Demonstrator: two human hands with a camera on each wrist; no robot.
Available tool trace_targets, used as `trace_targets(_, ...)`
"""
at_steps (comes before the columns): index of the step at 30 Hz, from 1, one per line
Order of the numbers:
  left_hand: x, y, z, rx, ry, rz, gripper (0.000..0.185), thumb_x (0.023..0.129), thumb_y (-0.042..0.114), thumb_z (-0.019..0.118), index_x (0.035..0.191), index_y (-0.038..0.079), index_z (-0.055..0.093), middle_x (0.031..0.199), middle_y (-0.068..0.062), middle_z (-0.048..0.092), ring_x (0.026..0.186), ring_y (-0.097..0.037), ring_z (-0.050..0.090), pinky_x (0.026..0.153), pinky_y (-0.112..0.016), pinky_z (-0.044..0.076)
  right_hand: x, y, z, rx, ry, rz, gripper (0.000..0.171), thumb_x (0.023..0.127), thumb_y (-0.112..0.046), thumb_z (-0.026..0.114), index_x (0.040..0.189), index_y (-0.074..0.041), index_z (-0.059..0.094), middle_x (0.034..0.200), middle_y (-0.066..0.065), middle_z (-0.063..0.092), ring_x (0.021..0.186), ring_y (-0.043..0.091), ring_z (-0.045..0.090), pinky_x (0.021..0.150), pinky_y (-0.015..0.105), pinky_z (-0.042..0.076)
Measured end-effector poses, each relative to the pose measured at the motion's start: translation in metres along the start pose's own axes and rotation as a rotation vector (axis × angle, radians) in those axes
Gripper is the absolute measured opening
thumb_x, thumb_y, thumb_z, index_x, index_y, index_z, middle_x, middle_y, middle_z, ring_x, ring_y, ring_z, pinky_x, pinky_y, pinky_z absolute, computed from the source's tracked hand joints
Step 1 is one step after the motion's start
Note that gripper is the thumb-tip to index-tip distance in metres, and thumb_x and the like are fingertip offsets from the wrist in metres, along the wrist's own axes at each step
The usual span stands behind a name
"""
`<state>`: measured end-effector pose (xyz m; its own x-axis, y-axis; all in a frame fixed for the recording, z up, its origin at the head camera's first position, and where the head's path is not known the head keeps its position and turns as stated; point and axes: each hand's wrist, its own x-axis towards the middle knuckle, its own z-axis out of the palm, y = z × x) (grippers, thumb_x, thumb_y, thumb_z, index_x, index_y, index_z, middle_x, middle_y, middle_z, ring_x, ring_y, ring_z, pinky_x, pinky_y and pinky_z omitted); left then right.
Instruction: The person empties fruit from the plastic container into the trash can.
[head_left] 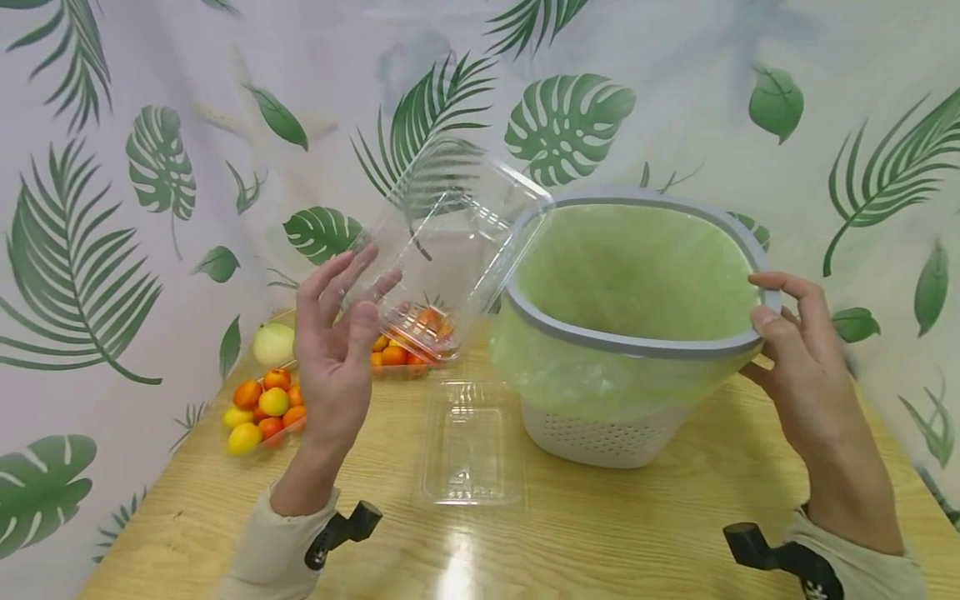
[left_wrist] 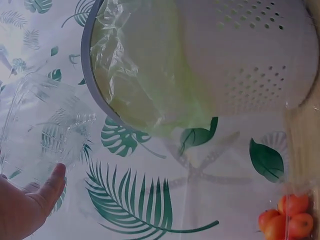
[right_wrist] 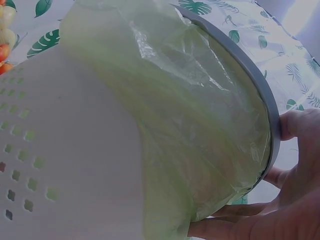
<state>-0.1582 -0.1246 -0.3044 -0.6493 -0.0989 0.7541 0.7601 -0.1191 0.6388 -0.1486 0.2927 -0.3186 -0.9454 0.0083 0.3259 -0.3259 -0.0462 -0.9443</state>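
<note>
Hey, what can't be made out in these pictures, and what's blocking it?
Head view: the floor inside the wastebasket, hidden behind its near rim.
Head view: some of the nearer orange and yellow fruit, hidden by the left hand.
Left wrist view: the rest of that hand, cut off by the left and bottom edges.
Right wrist view: the wastebasket's base, cut off by the left and bottom edges.

Pale cloth (head_left: 465,42) printed with green leaves hangs behind a glossy wood-grain table (head_left: 600,533).
</note>
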Motion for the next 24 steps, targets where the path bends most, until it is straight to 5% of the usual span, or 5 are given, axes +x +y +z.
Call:
trace_targets(13,-0.054,0.013,-0.067,-0.027,0.016,-0.153,0.042,0.105,-0.008,0.041,0.147,-0.01,0.035,0.147,-0.032,0.047,0.124,-0.043,0.061,0.095,-0.049,0.055,0.001,-0.001,0.001,0.012,-0.001,0.011,0.04,0.109,-0.019,0.044,0.149,-0.017,0.04,0.148,0.018,0.034,0.121,0.029,0.051,0.08,0.021,0.052)
trace_targets(24,-0.111,0.014,-0.11,0.264,0.138,-0.493,0.042,0.107,0.003,0.048,0.148,-0.002,0.04,0.151,-0.019,0.049,0.124,-0.027,0.064,0.09,-0.039,0.058,0.0,-0.003,0.001,-0.002,0.002,0.0,0.04,0.109,-0.019,0.045,0.149,-0.017,0.041,0.142,0.017,0.038,0.117,0.027,0.054,0.08,0.02,0.051)
